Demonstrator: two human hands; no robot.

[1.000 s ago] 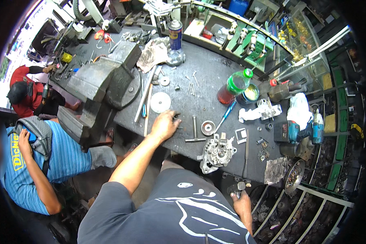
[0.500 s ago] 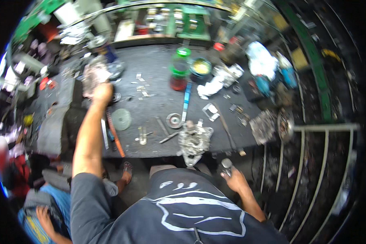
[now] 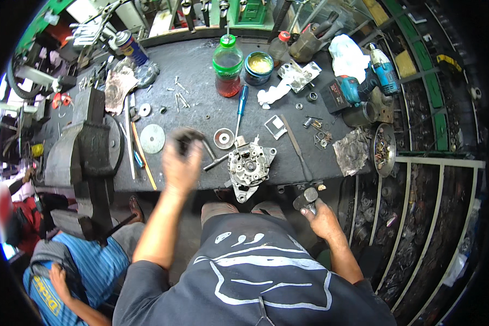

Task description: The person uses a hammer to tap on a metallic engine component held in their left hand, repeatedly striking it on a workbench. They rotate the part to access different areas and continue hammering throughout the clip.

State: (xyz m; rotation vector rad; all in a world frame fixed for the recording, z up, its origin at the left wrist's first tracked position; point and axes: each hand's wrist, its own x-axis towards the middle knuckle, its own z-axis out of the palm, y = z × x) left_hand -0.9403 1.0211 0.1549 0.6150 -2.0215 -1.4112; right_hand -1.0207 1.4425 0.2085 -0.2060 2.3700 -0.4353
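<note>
My right hand (image 3: 326,220), low at the table's front edge, is closed around a hammer (image 3: 308,199) with a short, blunt metal head. My left hand (image 3: 182,169) hovers over the table, smeared by motion. Its fingers hold a dark round part (image 3: 187,139), too blurred to name exactly. Between the two hands, an alternator housing (image 3: 250,166) sits at the front edge. Close by it on the left lie a T-handled tool (image 3: 216,162) and a round metal ring (image 3: 224,138). A blue screwdriver (image 3: 242,106) lies behind the housing.
A bench vise (image 3: 81,144) stands at left. Behind are a green-topped bottle (image 3: 227,60), an open grease tub (image 3: 258,66) and a spray can (image 3: 130,48). A cordless drill (image 3: 358,87), a file (image 3: 296,146) and a bowl of small parts (image 3: 384,157) are at right. Another person (image 3: 76,266) is at lower left.
My left hand has come back from beside the rag at the far left toward the housing, now with the dark round part. My right hand still grips the hammer. The view has shifted slightly.
</note>
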